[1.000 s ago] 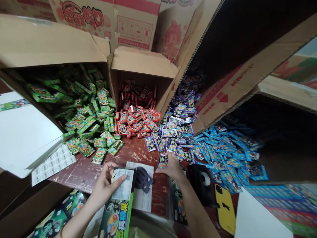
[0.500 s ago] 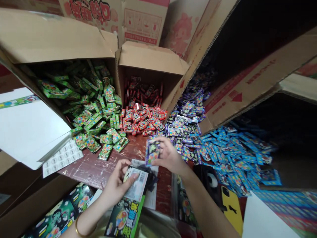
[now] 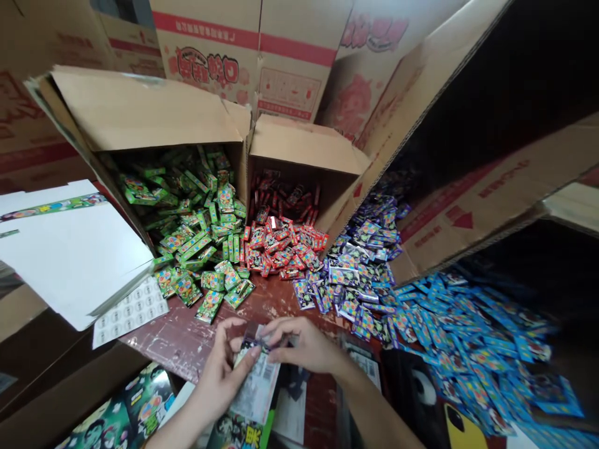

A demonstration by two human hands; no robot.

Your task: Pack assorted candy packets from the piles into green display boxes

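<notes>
My left hand (image 3: 227,368) grips a black-and-green candy box (image 3: 238,427) near the bottom centre, its thumb over the white barcode label (image 3: 258,390). At the upper end of that box, my right hand (image 3: 302,343) has its fingers closed on a small purple candy packet (image 3: 253,340), mostly covered by the fingers. The packet is up against the box end; how far it is inside cannot be seen. Beyond my hands lie loose purple packets (image 3: 344,274), red packets (image 3: 281,249) and green packets (image 3: 227,274).
Cardboard cartons (image 3: 154,115) lie open toward me, spilling packets. Blue packets (image 3: 468,349) spread at right, near a black item (image 3: 412,393) and a yellow phone (image 3: 463,427). White card sheets (image 3: 75,255) and a sticker sheet (image 3: 133,312) lie left, above printed boxes (image 3: 121,411).
My right hand has brought the purple packet down and left from above the table to the upper end of the box. The camera view has tilted upward.
</notes>
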